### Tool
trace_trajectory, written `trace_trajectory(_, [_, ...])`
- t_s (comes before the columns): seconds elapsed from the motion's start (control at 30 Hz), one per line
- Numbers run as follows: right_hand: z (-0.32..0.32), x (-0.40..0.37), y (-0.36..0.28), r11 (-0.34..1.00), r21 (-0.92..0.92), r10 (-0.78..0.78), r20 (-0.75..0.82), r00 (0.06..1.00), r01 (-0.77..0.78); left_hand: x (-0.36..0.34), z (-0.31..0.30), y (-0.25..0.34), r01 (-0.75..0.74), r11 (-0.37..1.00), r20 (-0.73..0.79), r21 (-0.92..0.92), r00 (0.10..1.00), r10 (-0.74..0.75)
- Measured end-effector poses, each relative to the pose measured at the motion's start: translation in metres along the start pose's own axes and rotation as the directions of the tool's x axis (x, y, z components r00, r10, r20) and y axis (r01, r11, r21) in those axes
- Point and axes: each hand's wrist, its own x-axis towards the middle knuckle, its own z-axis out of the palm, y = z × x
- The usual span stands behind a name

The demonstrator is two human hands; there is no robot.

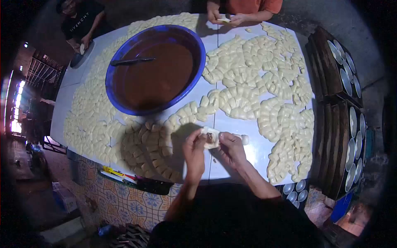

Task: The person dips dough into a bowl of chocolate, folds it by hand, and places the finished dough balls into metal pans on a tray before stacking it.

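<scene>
Where fingers [226, 137] pinch, dough [213, 142] half-hidden.

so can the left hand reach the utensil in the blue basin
Probably, with a stretch: only flat dough pieces and the basin rim lie before the utensil, though the left hand holds a filled piece.

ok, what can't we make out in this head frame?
Head view only:
dough piece: mostly covered by the fingers of the left hand and right hand; its filling barely shows.
utensil in the blue basin: too small and dark to identify.
co-worker's hands: body cut off by the top edge; held piece too small.
tin trays: fade into the dark lens border.
</scene>
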Motion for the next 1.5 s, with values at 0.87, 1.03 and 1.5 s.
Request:
trace_trajectory(0.87, [-0.024,-0.06,-0.017,0.757,-0.302,-0.538,0.215,0.815,0.58,-0.06,-0.013,-0.028,-0.216,0.952,0.428,0.216,0.898,0.107])
trace_trajectory(1.03, [-0.008,-0.086,-0.024,0.271,-0.682,-0.514,0.493,0.702,0.679,-0.057,-0.008,-0.04,-0.241,0.928,0.374,0.285,0.919,0.124])
trace_trajectory(1.5, [-0.058,-0.11,-0.005,0.912,-0.41,-0.012,0.039,0.999,0.027,-0.06,0.011,-0.07,-0.211,0.962,0.453,0.172,0.884,0.113])
